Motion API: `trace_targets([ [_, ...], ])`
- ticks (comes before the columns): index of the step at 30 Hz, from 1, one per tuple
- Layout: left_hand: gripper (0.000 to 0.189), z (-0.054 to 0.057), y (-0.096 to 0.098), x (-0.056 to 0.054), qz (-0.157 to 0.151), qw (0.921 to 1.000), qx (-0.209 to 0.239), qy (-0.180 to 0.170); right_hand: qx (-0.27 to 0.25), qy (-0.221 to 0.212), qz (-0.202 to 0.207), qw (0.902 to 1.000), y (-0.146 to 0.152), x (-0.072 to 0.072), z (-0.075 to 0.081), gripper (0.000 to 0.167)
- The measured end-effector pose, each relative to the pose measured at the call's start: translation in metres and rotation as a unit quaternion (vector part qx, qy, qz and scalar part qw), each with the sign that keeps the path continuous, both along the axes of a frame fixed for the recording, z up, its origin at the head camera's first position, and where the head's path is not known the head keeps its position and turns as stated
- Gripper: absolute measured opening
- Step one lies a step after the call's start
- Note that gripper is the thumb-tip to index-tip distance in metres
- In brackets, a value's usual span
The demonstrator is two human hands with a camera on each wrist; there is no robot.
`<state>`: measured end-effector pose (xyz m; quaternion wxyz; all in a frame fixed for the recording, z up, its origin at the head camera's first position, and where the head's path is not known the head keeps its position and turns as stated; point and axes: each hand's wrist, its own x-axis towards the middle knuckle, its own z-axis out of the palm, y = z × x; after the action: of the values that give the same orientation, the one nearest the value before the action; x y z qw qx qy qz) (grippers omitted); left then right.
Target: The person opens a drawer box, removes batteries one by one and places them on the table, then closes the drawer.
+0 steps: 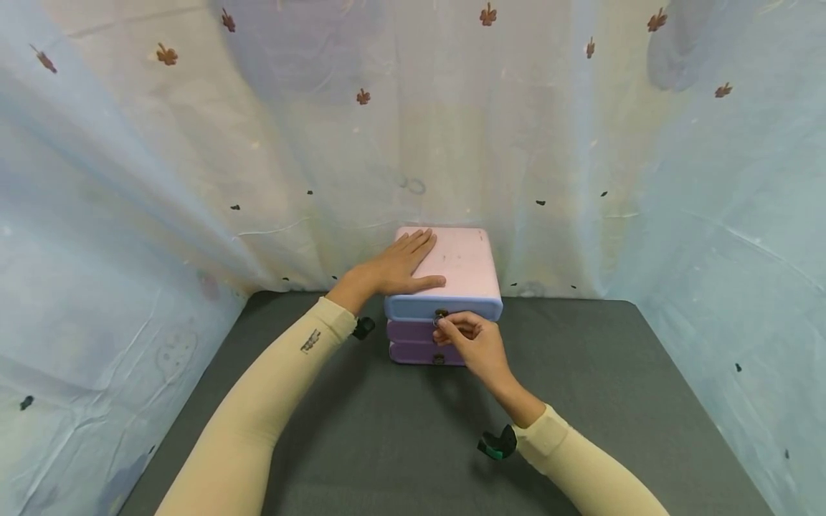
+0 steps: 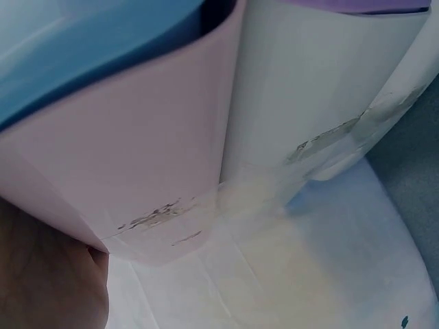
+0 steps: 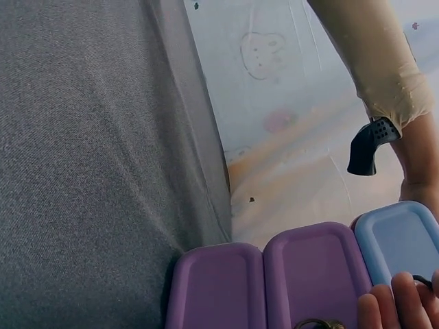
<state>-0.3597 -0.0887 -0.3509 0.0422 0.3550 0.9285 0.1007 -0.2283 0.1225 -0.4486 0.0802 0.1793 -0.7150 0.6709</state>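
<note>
A small drawer cabinet has a pink top (image 1: pixel 461 261), a blue top drawer (image 1: pixel 413 308) and two purple drawers (image 1: pixel 409 352) below. My left hand (image 1: pixel 403 265) lies flat on the pink top, fingers straight and thumb spread toward the front edge. With curled fingers, my right hand (image 1: pixel 477 347) pinches the ring pull (image 1: pixel 441 313) on the blue drawer front. Part of that ring shows between the fingers (image 3: pixel 408 301) in the right wrist view. Another ring pull (image 1: pixel 439 358) sits on the lowest purple drawer. The left wrist view shows the cabinet's pink side (image 2: pixel 137 151) and white side (image 2: pixel 295 89).
The cabinet stands on a dark grey cloth-covered table (image 1: pixel 400 444), near its back edge. A pale patterned curtain (image 1: pixel 413 143) hangs behind and along both sides. Clear tape (image 2: pixel 329 144) runs across the cabinet's side. Dark wrist cameras (image 1: pixel 498 443) are worn on both arms.
</note>
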Motion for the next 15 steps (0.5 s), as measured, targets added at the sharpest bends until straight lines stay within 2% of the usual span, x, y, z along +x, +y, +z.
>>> trace_targets([
  [15,0.103,-0.0004,0.0005,0.0007,-0.003,1.0000,0.003,0.004,0.047,0.008,-0.028,0.9985,0.0028,0.0046,-0.0023,0.018],
])
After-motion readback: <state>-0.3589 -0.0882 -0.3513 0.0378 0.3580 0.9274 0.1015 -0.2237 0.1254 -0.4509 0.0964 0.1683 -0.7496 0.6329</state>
